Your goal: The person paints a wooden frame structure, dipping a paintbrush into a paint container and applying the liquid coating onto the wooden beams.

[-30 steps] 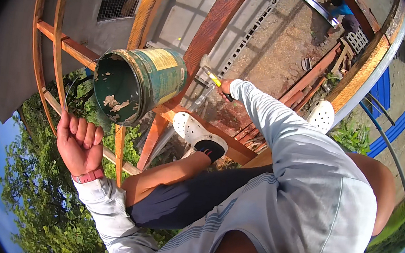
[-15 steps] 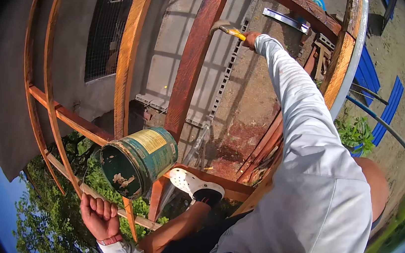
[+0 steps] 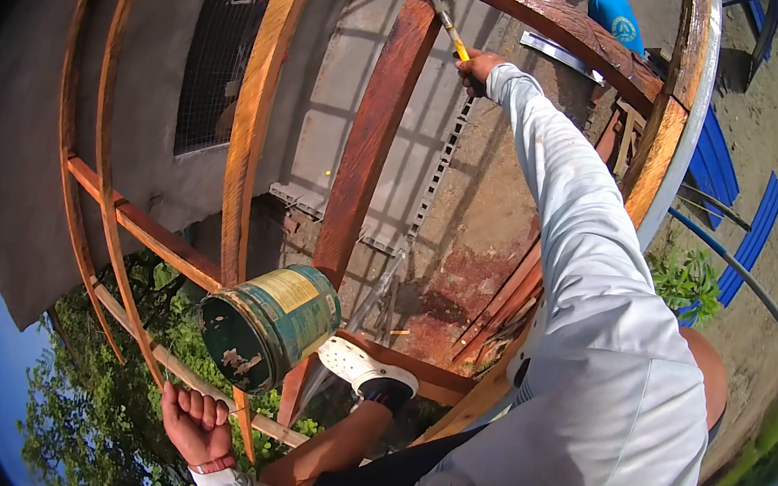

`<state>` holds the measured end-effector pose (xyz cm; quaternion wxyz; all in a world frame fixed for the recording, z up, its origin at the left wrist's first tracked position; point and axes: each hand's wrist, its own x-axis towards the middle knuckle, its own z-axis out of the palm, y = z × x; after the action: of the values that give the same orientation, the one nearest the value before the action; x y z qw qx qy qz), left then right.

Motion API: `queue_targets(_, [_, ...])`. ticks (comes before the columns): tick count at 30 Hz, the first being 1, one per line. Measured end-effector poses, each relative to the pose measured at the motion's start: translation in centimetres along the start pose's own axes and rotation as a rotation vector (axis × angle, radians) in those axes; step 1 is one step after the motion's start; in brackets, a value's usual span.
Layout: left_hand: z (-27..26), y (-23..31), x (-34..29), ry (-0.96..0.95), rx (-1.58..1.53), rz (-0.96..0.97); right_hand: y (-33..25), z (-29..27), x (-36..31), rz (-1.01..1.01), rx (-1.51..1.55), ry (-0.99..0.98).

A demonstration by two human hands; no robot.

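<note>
My right hand (image 3: 477,69) stretches far forward, closed round the yellow handle of a paintbrush (image 3: 454,30). The bristles touch the far upper end of a reddish-brown wooden beam (image 3: 373,145), close to where it meets a crossing beam (image 3: 521,7). At the lower left my left hand (image 3: 197,425) is closed on the thin wire handle of a green bucket (image 3: 296,314). The bucket is tilted with its mouth toward the left, and pale flakes stick to its inside. Part of the wire handle is hidden by my fingers.
My foot in a white clog (image 3: 347,358) rests on a lower crossbeam (image 3: 432,375). More wooden beams (image 3: 257,122) stand at the left, before a grey wall (image 3: 15,152). Far below lie hollow blocks (image 3: 436,167), stacked planks (image 3: 505,299) and blue roofing sheets (image 3: 753,232).
The brush has moved from the beam's right side up to its far end, its handle now steeper. The whole view has shifted slightly; the bucket remains in my left hand.
</note>
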<state>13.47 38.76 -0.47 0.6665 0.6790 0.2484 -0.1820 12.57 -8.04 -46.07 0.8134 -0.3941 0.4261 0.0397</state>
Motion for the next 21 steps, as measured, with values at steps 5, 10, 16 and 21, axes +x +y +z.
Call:
queue_targets(5, [1.5,0.0,-0.5,0.004,0.0,0.043,13.2,3.3,-4.4,0.2,-0.077,-0.32])
queue_targets(10, [2.2,0.0,-0.5,-0.104,-0.017,0.034,23.0,9.0,-11.4,0.236,-1.287,-0.855])
queue_targets(16, [1.7,-0.5,-0.8,-0.164,-0.027,0.088,18.3,5.7,-6.6,-0.02,-1.265,-0.528])
queue_targets(21, [0.5,-0.4,-2.0,-0.157,-0.028,0.122,9.3,-3.3,-2.2,0.088,-0.349,0.059])
